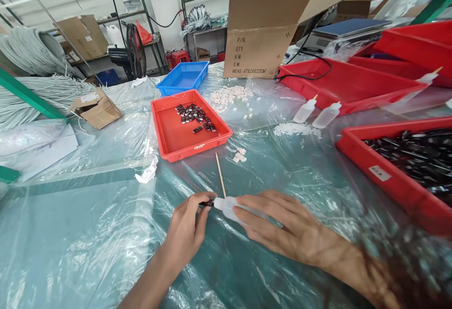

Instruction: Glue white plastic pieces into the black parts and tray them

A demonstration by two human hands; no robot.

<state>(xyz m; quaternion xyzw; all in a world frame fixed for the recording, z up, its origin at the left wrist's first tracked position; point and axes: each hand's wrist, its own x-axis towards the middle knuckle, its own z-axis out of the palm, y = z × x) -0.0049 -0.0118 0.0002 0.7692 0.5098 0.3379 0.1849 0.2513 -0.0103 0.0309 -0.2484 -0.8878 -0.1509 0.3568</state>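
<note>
Between its thumb and fingers, my left hand (pixel 190 226) pinches a small black piece (pixel 207 202), mostly covered by the fingertips. My right hand (pixel 282 224) is wrapped round a translucent white squeeze bottle (pixel 230 207), tipped on its side. The bottle's neck points left and meets the black piece, or comes very close to it; its tip cannot be made out. Just beyond the bottle, a thin wooden stick (pixel 220 175) lies on the plastic-covered table. Several small whitish pieces (pixel 239 155) lie a little farther off.
A red tray (pixel 180 151) holds several small black pieces, with a blue tray (pixel 185 76) behind it. Crumpled tissue (pixel 147 171) lies at left. Two squeeze bottles (pixel 326 115) lean near white granules (pixel 296 129). At right stands a red bin (pixel 399 184) of black parts; a cardboard box (pixel 254 50) is behind.
</note>
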